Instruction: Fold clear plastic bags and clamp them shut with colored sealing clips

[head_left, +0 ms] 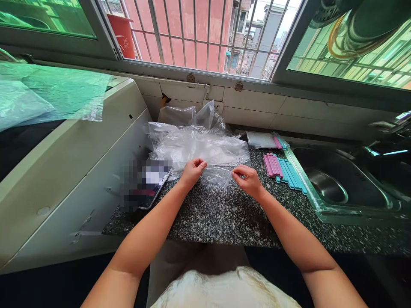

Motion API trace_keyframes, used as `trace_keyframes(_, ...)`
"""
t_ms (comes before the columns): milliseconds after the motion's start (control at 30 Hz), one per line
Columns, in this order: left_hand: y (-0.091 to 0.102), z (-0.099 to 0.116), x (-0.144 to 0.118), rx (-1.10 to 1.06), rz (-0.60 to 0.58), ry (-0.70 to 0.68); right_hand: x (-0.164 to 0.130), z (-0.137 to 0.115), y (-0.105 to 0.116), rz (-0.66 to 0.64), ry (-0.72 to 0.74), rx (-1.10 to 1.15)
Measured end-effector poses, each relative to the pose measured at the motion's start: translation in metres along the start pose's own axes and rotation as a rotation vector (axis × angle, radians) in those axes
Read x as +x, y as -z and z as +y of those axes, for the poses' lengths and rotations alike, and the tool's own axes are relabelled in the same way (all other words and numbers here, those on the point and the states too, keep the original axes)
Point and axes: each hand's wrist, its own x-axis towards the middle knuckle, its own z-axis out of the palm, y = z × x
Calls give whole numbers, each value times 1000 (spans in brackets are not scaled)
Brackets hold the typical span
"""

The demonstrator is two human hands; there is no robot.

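A small clear plastic bag stretches between my two hands above the speckled countertop. My left hand pinches it at the left, thumb and fingertips together. At the bag's right edge, my right hand is closed in a pinch as well. Just behind the hands lies a crumpled heap of clear plastic bags. To the right of my right hand, several pink sealing clips and blue sealing clips lie side by side in rows.
Behind the clips rests a flat translucent packet with pink and blue strips at its end. A sink borders the counter on the right. A partly blurred phone-like device lies left, beside a white appliance. A barred window stands behind.
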Motion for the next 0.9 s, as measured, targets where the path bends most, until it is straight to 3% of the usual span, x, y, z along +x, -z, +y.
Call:
trace_keyframes(400, -2, 0, -2, 51, -90, -69, 3, 2, 1, -89, -346, 338)
trace_keyframes(633, -4, 2, -5, 120, -74, -105, 1, -4, -6, -94, -253, 271)
trace_keyframes(900, -5, 2, -6, 41, -60, -59, 1, -2, -6, -72, -166, 187)
